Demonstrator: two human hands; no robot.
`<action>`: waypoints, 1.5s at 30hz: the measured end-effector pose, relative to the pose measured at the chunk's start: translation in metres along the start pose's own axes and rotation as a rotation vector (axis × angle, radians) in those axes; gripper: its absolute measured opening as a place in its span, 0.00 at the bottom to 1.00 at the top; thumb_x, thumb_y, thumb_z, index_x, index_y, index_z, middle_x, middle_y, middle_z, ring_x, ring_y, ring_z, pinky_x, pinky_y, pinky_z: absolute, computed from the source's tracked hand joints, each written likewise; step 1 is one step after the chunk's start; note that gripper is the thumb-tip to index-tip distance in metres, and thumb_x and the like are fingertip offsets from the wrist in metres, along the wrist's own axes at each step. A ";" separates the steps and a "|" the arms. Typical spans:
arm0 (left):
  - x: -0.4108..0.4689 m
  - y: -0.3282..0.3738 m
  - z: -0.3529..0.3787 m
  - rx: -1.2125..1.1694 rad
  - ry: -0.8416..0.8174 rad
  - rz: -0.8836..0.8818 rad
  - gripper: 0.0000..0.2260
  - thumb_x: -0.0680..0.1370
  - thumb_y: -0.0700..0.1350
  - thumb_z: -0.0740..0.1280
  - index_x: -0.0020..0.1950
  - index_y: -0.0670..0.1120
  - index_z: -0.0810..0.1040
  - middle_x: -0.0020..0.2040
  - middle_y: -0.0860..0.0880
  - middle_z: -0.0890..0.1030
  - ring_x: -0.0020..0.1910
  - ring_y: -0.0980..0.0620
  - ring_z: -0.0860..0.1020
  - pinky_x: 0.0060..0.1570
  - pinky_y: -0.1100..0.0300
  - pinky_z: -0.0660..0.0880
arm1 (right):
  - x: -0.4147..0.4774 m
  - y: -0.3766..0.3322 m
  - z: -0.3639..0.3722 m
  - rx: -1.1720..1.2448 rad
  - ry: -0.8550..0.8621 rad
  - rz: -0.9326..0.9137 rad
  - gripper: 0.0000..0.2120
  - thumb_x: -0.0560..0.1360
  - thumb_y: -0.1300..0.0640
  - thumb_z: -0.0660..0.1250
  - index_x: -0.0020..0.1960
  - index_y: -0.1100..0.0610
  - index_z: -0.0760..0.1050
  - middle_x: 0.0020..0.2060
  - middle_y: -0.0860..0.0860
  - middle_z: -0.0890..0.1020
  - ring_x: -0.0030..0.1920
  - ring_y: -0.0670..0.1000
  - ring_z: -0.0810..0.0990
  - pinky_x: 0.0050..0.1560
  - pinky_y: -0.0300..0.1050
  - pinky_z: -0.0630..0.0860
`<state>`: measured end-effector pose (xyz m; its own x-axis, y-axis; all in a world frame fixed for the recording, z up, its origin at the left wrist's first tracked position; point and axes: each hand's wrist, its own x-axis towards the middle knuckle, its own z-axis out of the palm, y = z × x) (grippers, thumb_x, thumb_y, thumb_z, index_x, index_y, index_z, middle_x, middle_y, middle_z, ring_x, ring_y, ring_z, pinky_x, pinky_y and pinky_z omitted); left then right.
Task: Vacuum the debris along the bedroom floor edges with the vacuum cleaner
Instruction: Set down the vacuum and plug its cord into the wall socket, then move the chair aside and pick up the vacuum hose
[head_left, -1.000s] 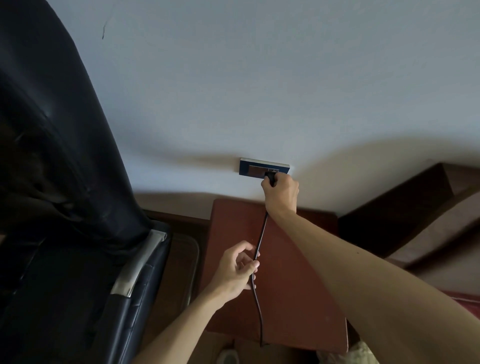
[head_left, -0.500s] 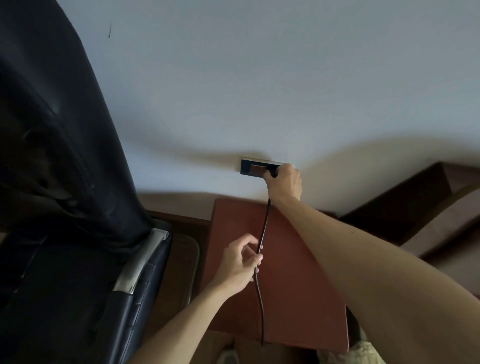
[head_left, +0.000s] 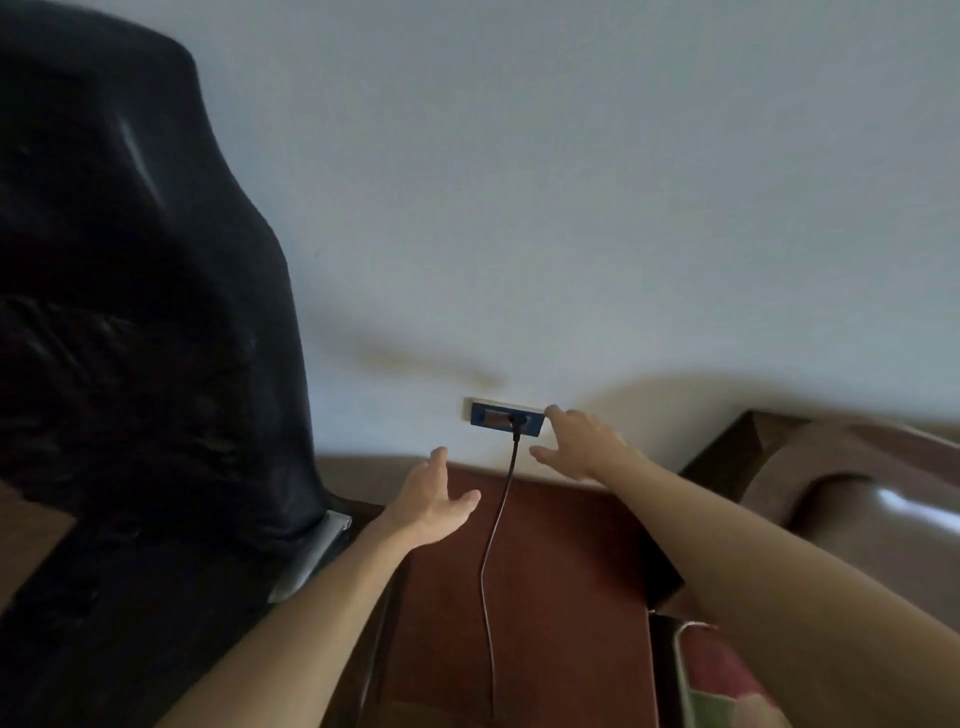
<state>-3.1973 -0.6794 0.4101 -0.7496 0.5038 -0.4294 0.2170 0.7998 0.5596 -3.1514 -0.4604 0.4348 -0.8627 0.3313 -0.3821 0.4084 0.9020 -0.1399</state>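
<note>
I read the cord (head_left: 497, 519) as plugged into the wall socket (head_left: 488, 417); it hangs toward 6 o'clock over the red-brown cabinet (head_left: 571, 597). The left hand (head_left: 431, 506), at 8 o'clock of the socket, and the right hand (head_left: 584, 447), at 3 o'clock, are spread and hold nothing. Power appears connected; vacuuming is not begun. The vacuum cleaner and floor edges are out of frame.

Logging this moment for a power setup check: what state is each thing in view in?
Plug: seated in the wall socket.
Cord: hanging slack over the red-brown cabinet, held by neither hand.
Left hand: open, holding nothing, left of the cord.
Right hand: open, fingers spread, beside the socket's right end.
</note>
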 end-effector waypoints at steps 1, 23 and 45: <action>-0.007 0.006 -0.010 0.042 0.009 0.004 0.34 0.79 0.56 0.65 0.79 0.45 0.55 0.74 0.41 0.65 0.72 0.44 0.67 0.69 0.52 0.67 | -0.011 0.001 -0.010 -0.017 0.004 -0.015 0.27 0.78 0.41 0.63 0.69 0.57 0.65 0.62 0.58 0.76 0.62 0.62 0.76 0.57 0.54 0.74; -0.248 0.064 -0.163 0.507 0.321 0.030 0.35 0.77 0.60 0.64 0.77 0.44 0.56 0.69 0.42 0.68 0.65 0.41 0.72 0.60 0.46 0.73 | -0.236 -0.051 -0.160 -0.061 0.099 -0.216 0.37 0.77 0.36 0.62 0.77 0.56 0.57 0.70 0.57 0.71 0.70 0.60 0.69 0.66 0.56 0.70; -0.670 -0.192 -0.219 0.404 0.623 -0.399 0.32 0.78 0.62 0.61 0.76 0.48 0.59 0.68 0.45 0.70 0.65 0.46 0.71 0.64 0.51 0.71 | -0.443 -0.395 -0.160 -0.313 0.244 -0.753 0.40 0.77 0.38 0.64 0.81 0.52 0.50 0.75 0.57 0.65 0.73 0.61 0.66 0.69 0.58 0.69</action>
<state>-2.8740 -1.2418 0.7455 -0.9998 -0.0190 -0.0050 -0.0194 0.9947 0.1014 -2.9777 -0.9189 0.8055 -0.9258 -0.3703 -0.0761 -0.3710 0.9286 -0.0050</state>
